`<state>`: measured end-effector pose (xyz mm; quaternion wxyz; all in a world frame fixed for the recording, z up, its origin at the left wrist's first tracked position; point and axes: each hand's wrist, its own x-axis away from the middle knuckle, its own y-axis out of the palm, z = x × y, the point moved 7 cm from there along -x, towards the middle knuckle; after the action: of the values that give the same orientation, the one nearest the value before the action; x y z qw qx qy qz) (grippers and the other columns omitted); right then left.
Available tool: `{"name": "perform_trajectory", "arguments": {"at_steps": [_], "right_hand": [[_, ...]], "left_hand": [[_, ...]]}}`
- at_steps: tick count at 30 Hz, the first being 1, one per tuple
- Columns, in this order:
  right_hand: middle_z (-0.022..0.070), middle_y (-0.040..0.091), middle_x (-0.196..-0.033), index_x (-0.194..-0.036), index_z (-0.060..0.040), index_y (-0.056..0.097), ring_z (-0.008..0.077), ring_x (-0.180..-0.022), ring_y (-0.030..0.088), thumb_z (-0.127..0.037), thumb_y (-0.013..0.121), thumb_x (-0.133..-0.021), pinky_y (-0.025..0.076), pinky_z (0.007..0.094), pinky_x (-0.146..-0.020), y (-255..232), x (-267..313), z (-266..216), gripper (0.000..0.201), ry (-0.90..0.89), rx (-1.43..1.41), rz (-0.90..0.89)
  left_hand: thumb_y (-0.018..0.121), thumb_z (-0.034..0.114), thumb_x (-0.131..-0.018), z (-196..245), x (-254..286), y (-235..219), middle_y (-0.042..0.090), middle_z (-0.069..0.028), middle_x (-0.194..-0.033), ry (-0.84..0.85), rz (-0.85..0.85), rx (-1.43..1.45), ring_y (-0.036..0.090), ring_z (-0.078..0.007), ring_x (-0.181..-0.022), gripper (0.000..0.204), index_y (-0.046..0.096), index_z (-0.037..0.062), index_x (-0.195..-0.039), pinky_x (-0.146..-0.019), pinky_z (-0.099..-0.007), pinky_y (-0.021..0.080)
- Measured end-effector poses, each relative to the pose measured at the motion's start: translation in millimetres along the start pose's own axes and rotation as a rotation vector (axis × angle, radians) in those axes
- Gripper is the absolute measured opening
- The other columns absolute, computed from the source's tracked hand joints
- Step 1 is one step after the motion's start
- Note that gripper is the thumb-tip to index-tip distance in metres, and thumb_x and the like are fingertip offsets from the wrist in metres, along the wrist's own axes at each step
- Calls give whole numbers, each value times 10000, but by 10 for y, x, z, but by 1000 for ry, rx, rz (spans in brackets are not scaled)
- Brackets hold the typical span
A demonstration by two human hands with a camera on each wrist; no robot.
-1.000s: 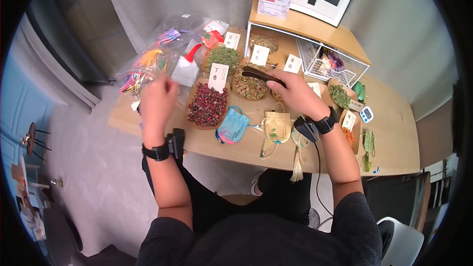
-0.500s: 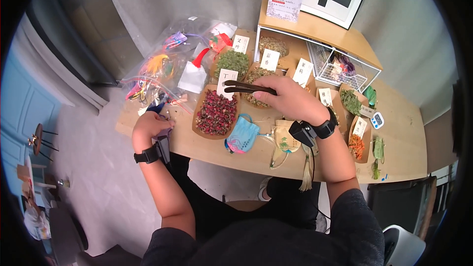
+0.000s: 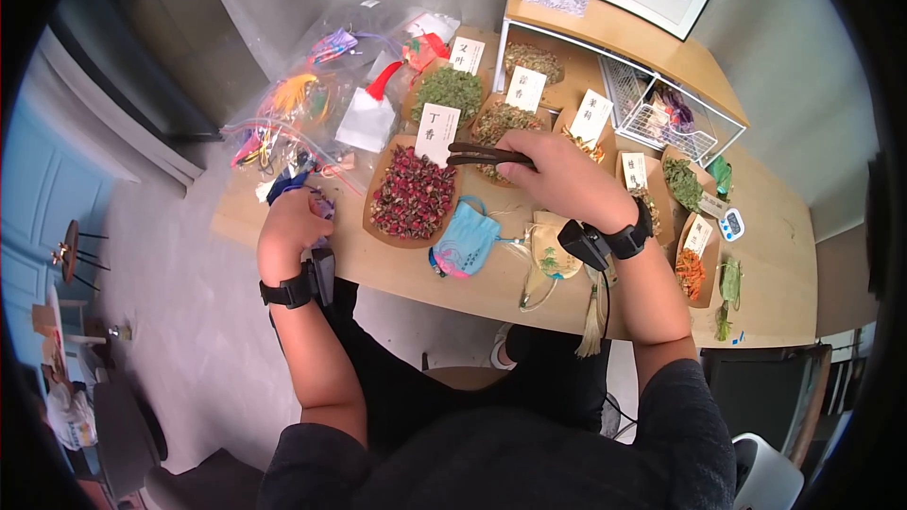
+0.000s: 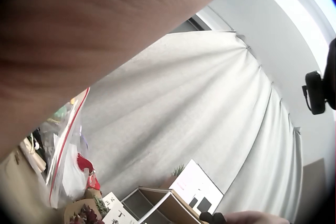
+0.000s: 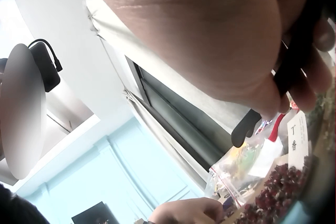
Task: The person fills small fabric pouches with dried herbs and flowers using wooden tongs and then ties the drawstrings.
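Observation:
My right hand [image 3: 574,178] grips dark brown tongs [image 3: 472,155], their tips pointing left beside the label card [image 3: 437,134] of a paper tray of dried red rosebuds [image 3: 411,196]. In the right wrist view the tongs [image 5: 244,127] stick out past the fingers. At the table's left end my left hand [image 3: 288,234] holds a dark blue and purple cloth pouch [image 3: 323,200], partly hidden under the fingers. A light blue drawstring pouch [image 3: 465,238] lies right of the rosebuds, and a cream pouch [image 3: 553,247] with a tassel lies below my right hand.
Clear plastic bags [image 3: 302,113] of colourful items lie at the back left. Trays of green leaves [image 3: 448,94] and other dried herbs [image 3: 505,123] stand behind the rosebuds. A wooden shelf [image 3: 624,42] with wire baskets is at the back; a small timer [image 3: 731,225] lies at right.
My left hand has come down from above the table's left side onto the blue and purple pouch. My right hand has brought the tongs from over the herb tray leftward and lower, beside the rosebud tray.

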<state>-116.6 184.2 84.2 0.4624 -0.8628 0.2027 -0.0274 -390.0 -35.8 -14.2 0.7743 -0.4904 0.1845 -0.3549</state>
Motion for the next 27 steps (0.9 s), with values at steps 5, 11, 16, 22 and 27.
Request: {"name": "perform_trajectory", "arguments": {"at_steps": [5, 11, 16, 22, 27], "right_hand": [[192, 662, -905, -1075, 14, 668, 337, -853, 633, -167, 695, -951, 508, 417, -779, 95, -3, -77, 221, 8, -63, -51], [-45, 614, -894, -1054, -20, 667, 30, -818, 520, -202, 716, -998, 460, 245, -707, 543, 106, -406, 197, 51, -592, -138], [-18, 572, -708, -923, -38, 664, 33, -626, 509, -295, 706, -999, 421, 266, -557, 644, 223, -583, 271, 137, -824, -92], [3, 554, -627, -792, 24, 647, 71, -596, 508, -203, 692, -939, 426, 299, -548, 461, 232, -478, 274, 163, -636, -11], [26, 537, -615, -788, 44, 647, 79, -603, 487, -162, 685, -905, 425, 315, -558, 321, 223, -394, 240, 222, -656, 2]], "left_hand": [[718, 47, -766, 71, 39, -129, 615, -79, -651, -2, 24, 219, 615, -163, -577, 140, 594, -17, -765, -547, -318, 486], [677, -18, -830, 758, 518, -524, 616, -35, -674, 101, 65, 576, 599, -68, -658, 84, 596, -4, -815, -580, -264, 460], [697, -20, -845, 1325, 878, -463, 630, -17, -695, 251, 15, 726, 589, -56, -652, 100, 598, -8, -842, -593, -254, 474], [701, 9, -850, 1676, 1063, -409, 635, -65, -669, 298, 19, 634, 618, -121, -592, 133, 570, -3, -832, -571, -275, 486], [786, 41, -774, 1586, 1031, -494, 699, -129, -973, 293, 88, 409, 705, -221, -843, 350, 605, 13, -1073, -731, -335, 558]]}}
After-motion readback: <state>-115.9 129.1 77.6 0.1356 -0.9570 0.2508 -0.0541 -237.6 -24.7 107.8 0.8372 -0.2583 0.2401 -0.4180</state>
